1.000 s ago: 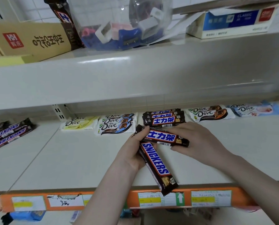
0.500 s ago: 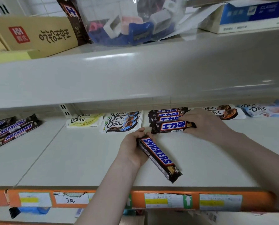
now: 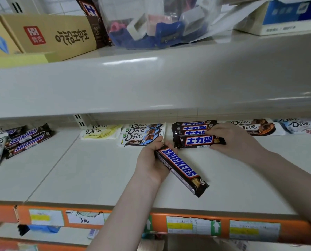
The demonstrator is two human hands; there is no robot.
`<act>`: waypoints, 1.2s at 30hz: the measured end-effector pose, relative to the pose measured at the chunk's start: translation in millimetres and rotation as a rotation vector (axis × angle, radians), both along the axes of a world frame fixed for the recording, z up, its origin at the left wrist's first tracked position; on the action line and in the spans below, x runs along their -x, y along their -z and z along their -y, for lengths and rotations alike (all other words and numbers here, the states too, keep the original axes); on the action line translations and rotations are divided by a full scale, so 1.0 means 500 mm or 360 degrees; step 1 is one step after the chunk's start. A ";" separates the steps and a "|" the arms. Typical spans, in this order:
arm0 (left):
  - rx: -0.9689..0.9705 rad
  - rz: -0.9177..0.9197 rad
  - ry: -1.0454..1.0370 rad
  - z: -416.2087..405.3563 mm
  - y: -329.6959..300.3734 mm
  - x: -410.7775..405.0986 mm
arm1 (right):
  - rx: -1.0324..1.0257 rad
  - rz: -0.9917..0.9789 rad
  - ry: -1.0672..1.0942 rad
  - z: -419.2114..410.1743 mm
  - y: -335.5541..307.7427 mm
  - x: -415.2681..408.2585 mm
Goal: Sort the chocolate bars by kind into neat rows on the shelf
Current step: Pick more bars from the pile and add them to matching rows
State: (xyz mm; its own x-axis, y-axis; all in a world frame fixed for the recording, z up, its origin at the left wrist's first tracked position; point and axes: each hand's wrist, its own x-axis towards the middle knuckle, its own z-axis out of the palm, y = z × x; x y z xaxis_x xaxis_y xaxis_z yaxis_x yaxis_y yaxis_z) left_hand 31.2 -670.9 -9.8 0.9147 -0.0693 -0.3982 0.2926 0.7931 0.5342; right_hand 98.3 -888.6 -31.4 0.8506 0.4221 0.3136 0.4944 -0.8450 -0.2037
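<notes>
Two hands sorting bars on the shelf (image 3: 96,169).
Left hand (image 3: 152,161) grips a Snickers bar (image 3: 181,170), angled; right hand (image 3: 232,139) pinches the front Chinese-label bar (image 3: 196,141).

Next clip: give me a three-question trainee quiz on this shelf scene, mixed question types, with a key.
1. True or false: the left hand holds a Snickers bar.
2. The bar under the right hand lies at the front of which row? A) yellow Dove bars B) Chinese-label bars C) pink Dove bars
3. Fill in: more loose Snickers bars lie at the far ___ of the shelf.

Key: 1 true; 2 B, the Chinese-label row; 3 left.
</notes>
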 end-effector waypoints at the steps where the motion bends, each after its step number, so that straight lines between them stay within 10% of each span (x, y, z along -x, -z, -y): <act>1: 0.0033 0.0017 -0.0024 0.002 -0.001 -0.001 | -0.0013 0.0025 0.0008 0.003 0.001 -0.001; 9: 0.0094 0.0102 -0.0218 0.018 -0.010 -0.008 | -0.0744 -0.0326 -0.0046 -0.015 -0.048 0.108; 17: -0.0042 -0.0082 -0.0245 0.041 -0.025 -0.012 | -0.0650 -0.0339 -0.0387 -0.040 -0.024 0.177; 25: -0.0508 0.0222 0.0277 0.031 -0.031 0.002 | -0.1669 -0.0714 0.0009 -0.004 -0.042 0.162; 30: -0.0688 0.0206 0.0305 0.029 -0.019 0.009 | -0.1555 -0.0595 0.0110 0.006 -0.030 0.155; 36: -0.0652 0.0161 0.0324 0.033 -0.004 0.013 | -0.0481 -0.0069 -0.0118 0.022 -0.012 0.150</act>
